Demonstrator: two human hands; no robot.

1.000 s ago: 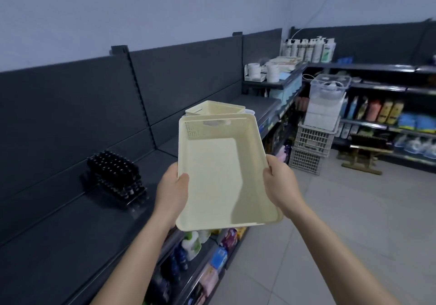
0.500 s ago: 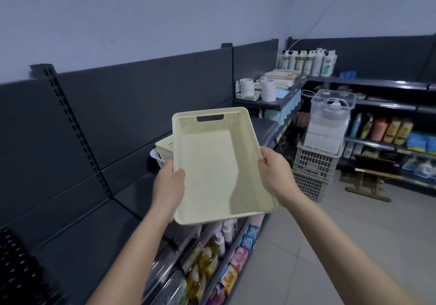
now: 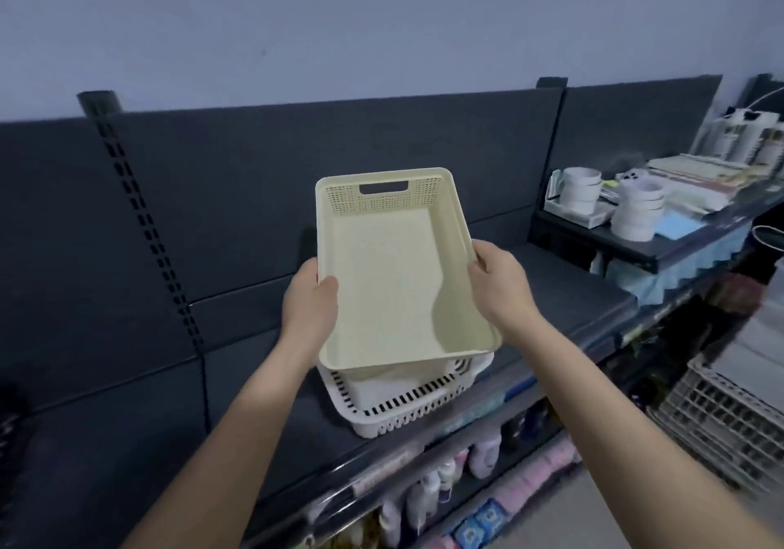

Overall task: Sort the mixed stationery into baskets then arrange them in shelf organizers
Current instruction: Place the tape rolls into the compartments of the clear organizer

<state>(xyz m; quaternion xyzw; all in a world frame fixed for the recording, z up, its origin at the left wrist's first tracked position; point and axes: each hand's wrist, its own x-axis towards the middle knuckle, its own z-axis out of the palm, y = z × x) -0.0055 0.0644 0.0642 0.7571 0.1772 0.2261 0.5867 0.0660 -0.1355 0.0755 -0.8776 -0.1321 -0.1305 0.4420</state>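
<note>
Two grips clasp the cream basket [image 3: 394, 277] by its long sides: left grip [image 3: 312, 306], right grip [image 3: 498, 285], each partly hidden behind it; it hangs tilted over a white slotted basket [image 3: 407, 404] on the dark shelf [image 3: 551, 294], covering most of it; lower goods [image 3: 479, 455] blur.

The left forearm [image 3: 246, 421] and right forearm [image 3: 602, 400] are bare along their whole visible length. The left grip [image 3: 312, 306] and right grip [image 3: 498, 283] are bare too, nails seemingly short, though blurred.
</note>
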